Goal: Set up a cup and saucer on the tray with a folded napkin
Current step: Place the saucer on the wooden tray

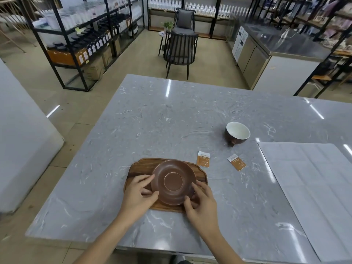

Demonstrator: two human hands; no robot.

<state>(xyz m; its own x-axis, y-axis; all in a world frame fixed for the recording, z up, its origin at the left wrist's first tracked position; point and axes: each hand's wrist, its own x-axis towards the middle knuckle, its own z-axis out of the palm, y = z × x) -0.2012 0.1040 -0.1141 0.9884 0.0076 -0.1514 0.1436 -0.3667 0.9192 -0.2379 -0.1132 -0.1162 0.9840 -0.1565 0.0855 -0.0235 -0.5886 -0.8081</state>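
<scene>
Now both hands' fingers curled, pinching saucer (173, 182) rim — left hand (137, 195), right hand (202, 203).

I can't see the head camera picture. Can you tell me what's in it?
Two hands, left hand and right hand, hold a brown saucer on a wooden tray. A cup and two packets sit farther away on the grey table.
</scene>
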